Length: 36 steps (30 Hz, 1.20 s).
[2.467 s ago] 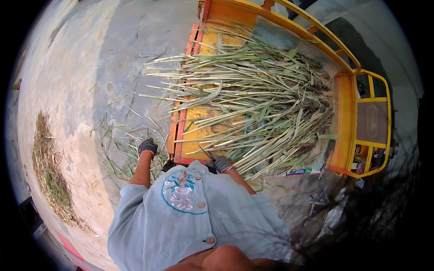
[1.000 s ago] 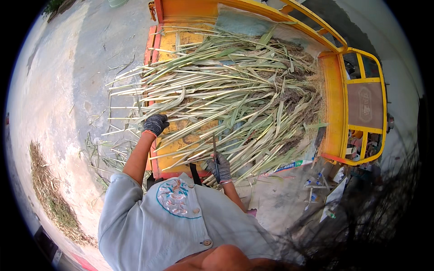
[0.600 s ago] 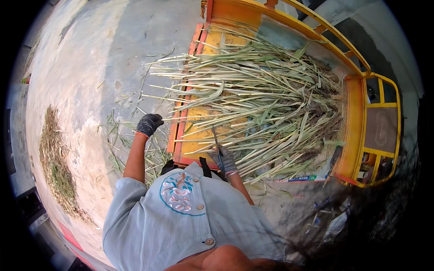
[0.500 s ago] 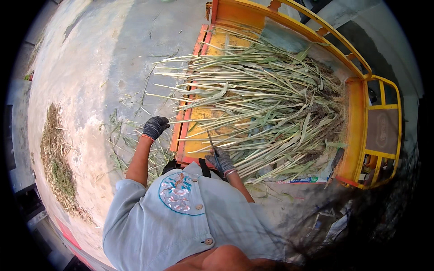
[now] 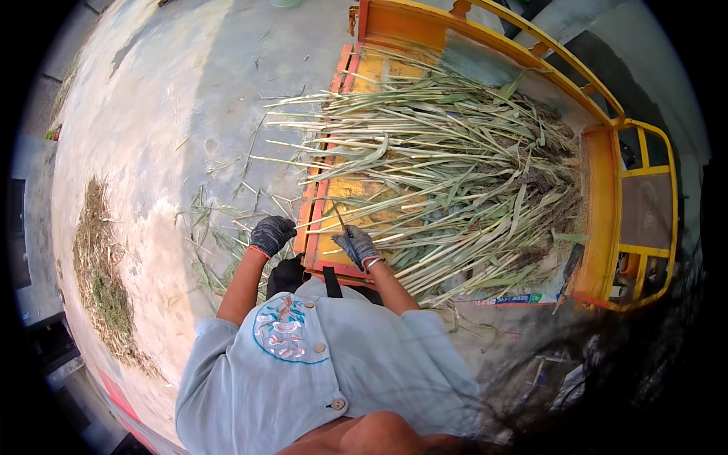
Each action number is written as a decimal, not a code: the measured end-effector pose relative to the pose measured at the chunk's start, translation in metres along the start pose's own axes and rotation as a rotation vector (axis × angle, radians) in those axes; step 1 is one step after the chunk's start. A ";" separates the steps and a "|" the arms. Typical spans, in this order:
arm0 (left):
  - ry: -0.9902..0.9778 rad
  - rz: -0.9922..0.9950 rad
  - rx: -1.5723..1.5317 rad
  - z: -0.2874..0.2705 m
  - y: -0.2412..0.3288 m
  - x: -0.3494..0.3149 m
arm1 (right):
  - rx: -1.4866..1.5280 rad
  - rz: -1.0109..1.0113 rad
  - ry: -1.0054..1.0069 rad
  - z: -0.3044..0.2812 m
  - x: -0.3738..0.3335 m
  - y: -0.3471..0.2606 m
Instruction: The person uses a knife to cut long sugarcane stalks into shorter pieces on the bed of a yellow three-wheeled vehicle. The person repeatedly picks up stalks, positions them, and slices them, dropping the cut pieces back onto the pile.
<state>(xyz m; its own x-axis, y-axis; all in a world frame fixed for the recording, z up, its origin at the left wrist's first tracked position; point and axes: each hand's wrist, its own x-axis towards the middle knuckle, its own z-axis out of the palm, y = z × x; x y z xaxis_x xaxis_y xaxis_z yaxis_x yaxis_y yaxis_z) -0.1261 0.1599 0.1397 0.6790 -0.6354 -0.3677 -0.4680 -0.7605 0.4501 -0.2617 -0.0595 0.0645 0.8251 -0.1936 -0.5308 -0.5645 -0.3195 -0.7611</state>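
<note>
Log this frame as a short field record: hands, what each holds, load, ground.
left hand: gloved, closed, at the cart's left edge; holds nothing that shows
right hand: gloved, gripping a thin dark blade over the cart bed
cart: orange and yellow flatbed with rail frame
load: long pale green stalks piled across the bed, tips overhanging the left side
ground: concrete with loose leaves beside the cart, dry trimmings heap further left
</note>
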 end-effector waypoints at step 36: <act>0.062 -0.018 0.384 0.152 0.223 0.279 | 0.058 0.031 0.500 -0.233 -0.104 0.092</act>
<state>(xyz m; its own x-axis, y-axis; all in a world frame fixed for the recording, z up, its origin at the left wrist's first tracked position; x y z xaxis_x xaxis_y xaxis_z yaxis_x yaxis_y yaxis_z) -0.1271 -0.2068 0.0138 0.7166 -0.6210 -0.3175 -0.6251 -0.7738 0.1025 -0.3943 -0.2848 0.1360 0.7093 -0.6276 -0.3209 -0.5779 -0.2571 -0.7745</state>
